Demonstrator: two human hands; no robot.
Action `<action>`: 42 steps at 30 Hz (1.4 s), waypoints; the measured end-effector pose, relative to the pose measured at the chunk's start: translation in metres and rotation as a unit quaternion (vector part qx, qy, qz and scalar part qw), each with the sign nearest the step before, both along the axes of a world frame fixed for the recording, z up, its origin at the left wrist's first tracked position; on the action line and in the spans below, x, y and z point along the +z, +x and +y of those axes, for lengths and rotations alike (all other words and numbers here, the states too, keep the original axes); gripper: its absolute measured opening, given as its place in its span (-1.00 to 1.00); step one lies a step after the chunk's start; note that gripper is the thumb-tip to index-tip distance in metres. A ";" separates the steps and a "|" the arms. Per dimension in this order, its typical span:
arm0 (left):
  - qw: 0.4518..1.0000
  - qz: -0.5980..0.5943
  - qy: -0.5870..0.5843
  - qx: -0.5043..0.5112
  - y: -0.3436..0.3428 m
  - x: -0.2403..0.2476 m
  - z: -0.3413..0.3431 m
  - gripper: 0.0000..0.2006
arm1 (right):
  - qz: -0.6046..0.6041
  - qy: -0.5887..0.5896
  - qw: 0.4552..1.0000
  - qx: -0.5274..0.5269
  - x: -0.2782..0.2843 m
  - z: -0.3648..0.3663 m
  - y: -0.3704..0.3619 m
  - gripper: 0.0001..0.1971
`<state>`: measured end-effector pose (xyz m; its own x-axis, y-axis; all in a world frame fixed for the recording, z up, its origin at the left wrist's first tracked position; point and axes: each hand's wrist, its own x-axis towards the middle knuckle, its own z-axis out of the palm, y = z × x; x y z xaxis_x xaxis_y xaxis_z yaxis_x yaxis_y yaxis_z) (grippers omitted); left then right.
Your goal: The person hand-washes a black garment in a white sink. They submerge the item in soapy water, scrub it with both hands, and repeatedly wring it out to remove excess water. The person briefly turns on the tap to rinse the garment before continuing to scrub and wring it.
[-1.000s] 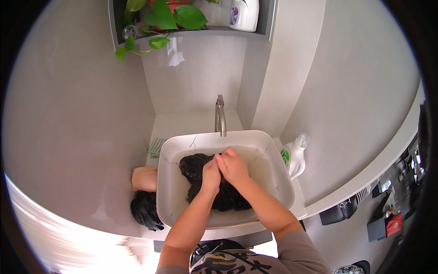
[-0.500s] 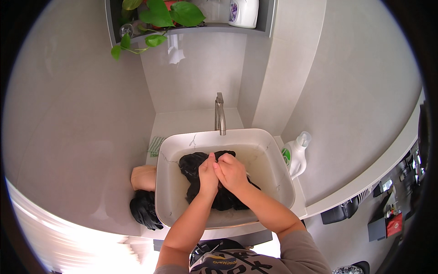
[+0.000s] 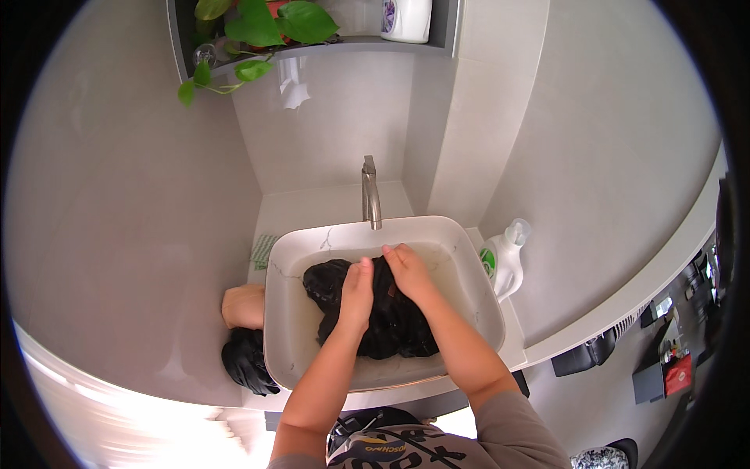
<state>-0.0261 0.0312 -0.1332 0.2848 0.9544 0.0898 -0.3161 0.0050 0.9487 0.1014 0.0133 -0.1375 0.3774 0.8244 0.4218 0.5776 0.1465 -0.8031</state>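
A wet black garment [image 3: 391, 324] lies bunched in cloudy water in the white marbled sink [image 3: 277, 344]. My left hand [image 3: 357, 295] is closed on the cloth left of its middle, thumb uppermost. To its right, my right hand [image 3: 407, 273] grips the far part of the same garment, fingers curled round the fabric. A strip of black cloth stretches between the two hands, with a small reddish-brown patch on it. Part of the garment bulges out to the left of my left hand. The fingertips are partly hidden in the folds.
Behind the sink stands a metal faucet [image 3: 371, 191]. A white detergent bottle [image 3: 509, 262] is on the right. At the left lie beige cloth [image 3: 244, 306], black cloth [image 3: 248, 361] and a green-patterned cloth [image 3: 264, 252]. A shelf above holds a plant [image 3: 254, 23] and a white bottle [image 3: 406, 19].
My hands were pressed together over the garment; they have moved apart, the right one going right and farther away. Black cloth now shows between them.
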 end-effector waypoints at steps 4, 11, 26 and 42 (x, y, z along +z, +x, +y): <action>0.883 0.356 0.306 -0.028 -0.008 0.002 -0.012 -0.59 | 0.275 -0.148 0.949 0.027 0.006 -0.010 0.018 -0.58; 0.954 0.223 0.201 -0.009 -0.005 -0.006 0.001 -0.72 | 0.272 -0.081 0.956 0.076 0.006 -0.015 0.028 -0.52; 0.971 -0.064 -0.228 -0.031 -0.002 0.003 0.001 -0.61 | -0.200 0.117 0.971 0.053 0.022 -0.038 -0.045 -0.72; 0.966 -0.018 -0.255 -0.031 -0.003 0.001 0.002 -0.56 | -0.049 0.082 0.995 0.027 -0.011 0.003 0.003 -0.71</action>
